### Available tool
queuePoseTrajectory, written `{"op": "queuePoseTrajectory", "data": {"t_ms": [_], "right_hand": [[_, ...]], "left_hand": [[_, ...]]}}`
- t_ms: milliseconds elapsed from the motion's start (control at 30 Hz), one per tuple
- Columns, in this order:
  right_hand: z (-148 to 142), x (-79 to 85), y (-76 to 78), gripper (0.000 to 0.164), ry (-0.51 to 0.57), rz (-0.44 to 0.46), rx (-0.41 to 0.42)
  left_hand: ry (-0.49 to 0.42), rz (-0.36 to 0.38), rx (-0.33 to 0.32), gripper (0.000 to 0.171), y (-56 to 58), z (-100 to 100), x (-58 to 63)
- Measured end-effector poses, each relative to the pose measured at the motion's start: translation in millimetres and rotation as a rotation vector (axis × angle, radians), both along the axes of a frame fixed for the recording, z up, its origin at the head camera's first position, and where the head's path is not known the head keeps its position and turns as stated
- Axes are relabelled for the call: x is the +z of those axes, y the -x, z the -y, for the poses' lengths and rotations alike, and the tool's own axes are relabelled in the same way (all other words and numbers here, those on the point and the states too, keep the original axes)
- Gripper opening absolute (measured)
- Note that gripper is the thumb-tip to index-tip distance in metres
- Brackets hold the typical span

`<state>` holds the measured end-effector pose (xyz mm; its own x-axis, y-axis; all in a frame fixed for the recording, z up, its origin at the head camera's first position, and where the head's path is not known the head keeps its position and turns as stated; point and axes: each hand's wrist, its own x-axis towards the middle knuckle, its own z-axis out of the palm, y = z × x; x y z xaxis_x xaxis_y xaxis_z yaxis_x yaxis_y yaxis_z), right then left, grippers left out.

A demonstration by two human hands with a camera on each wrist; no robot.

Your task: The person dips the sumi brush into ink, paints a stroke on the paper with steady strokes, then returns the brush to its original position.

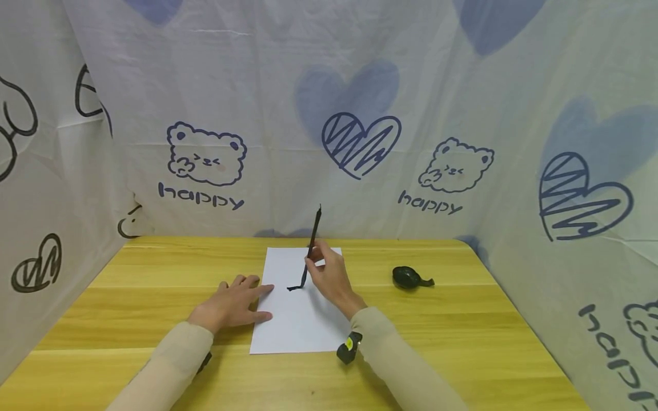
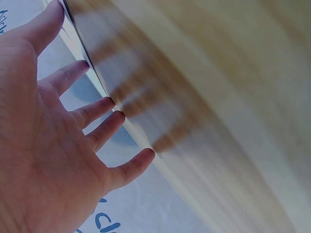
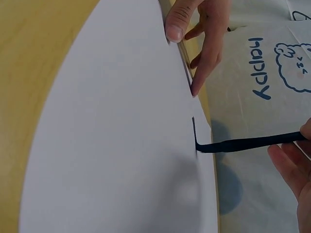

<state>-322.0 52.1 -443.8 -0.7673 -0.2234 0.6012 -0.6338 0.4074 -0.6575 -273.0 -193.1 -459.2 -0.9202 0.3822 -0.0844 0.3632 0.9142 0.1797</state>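
My right hand (image 1: pixel 330 275) pinches a dark writing brush (image 1: pixel 313 231) between thumb and fingers, its handle leaning up and slightly right. The bent tip of the brush (image 3: pixel 228 145) touches a white sheet of paper (image 1: pixel 293 331) at the right end of a short black stroke (image 1: pixel 294 289). My left hand (image 1: pixel 233 302) lies spread at the left edge of the sheet, with thumb and index fingertip on the paper. In the left wrist view the left hand (image 2: pixel 63 131) has its fingers straight and apart, fingertips down on the tabletop.
A dark green, rounded object with a short stem-like end (image 1: pixel 407 278) lies on the wooden table (image 1: pixel 447 342), right of the paper. White cloth (image 1: pixel 277 188) printed with hearts and bear faces hangs behind the table and along both sides.
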Motion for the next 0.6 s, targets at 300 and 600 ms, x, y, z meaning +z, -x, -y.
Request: {"op": "queuePoseTrajectory", "data": {"t_ms": [300, 600], "right_hand": [[-5, 0.0, 1.3, 0.023, 0.000, -0.019, -0.008], [-11, 0.6, 1.4, 0.021, -0.020, -0.007, -0.029]], "left_hand": [[-0.002, 0.014, 0.005, 0.074, 0.0, -1, 0.3], [-0.008, 0.005, -0.002, 0.075, -1.3, 0, 0.1]]}}
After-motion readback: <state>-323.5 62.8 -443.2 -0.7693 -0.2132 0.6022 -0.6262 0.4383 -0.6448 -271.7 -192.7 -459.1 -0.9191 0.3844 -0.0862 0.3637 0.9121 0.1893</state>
